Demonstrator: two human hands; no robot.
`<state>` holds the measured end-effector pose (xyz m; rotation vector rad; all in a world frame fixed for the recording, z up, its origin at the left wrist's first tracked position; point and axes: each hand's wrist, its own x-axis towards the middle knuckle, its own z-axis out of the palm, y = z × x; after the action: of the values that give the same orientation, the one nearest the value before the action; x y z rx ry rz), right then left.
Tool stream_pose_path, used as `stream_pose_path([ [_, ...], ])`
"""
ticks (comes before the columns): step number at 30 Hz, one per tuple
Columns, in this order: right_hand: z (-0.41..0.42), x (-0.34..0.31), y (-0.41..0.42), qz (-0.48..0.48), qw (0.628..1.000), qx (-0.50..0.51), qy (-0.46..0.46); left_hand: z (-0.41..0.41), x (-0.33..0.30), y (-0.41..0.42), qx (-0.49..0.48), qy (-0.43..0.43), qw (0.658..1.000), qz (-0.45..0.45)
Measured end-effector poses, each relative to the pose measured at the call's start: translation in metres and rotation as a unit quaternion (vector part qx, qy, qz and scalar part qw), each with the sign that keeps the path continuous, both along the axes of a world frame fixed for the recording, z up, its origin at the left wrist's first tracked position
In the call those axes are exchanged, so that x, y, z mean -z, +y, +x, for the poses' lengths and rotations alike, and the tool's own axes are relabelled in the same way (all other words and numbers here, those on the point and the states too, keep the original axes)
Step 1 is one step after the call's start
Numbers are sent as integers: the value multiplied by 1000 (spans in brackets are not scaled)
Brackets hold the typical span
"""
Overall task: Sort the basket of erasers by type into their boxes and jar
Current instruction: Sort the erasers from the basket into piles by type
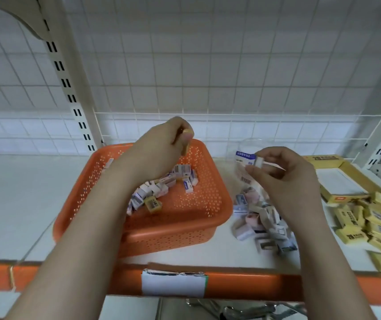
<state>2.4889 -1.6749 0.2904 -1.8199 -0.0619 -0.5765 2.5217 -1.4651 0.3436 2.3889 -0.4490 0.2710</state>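
Note:
An orange perforated basket point(198, 218) sits on the white shelf with several small wrapped erasers point(159, 188) inside. My left hand point(161, 151) is raised over the basket's back half and grips a yellowish eraser point(187, 144). My right hand point(286, 179) hovers right of the basket and pinches a small white eraser point(259, 161) in front of a clear jar point(245, 158). A heap of white and pink erasers point(261, 222) lies on the shelf below my right hand. Yellow erasers point(374, 225) are piled at the right, beside an open yellow box point(337, 181).
The shelf has an orange front rail point(69, 280) with a white label holder point(173, 285). A white wire grid point(208, 65) forms the back wall, with slotted uprights point(69, 84) at left and right. Bare white shelf point(23, 192) stretches left of the basket.

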Motion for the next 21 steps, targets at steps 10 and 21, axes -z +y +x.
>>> stream_pose_path([
  [10,-36,22,-84,37,992,120,18,-25,40,-117,61,-22,990,-121],
  [21,-96,49,-248,43,929,365,52,-50,67,-268,230,94,954,-165],
])
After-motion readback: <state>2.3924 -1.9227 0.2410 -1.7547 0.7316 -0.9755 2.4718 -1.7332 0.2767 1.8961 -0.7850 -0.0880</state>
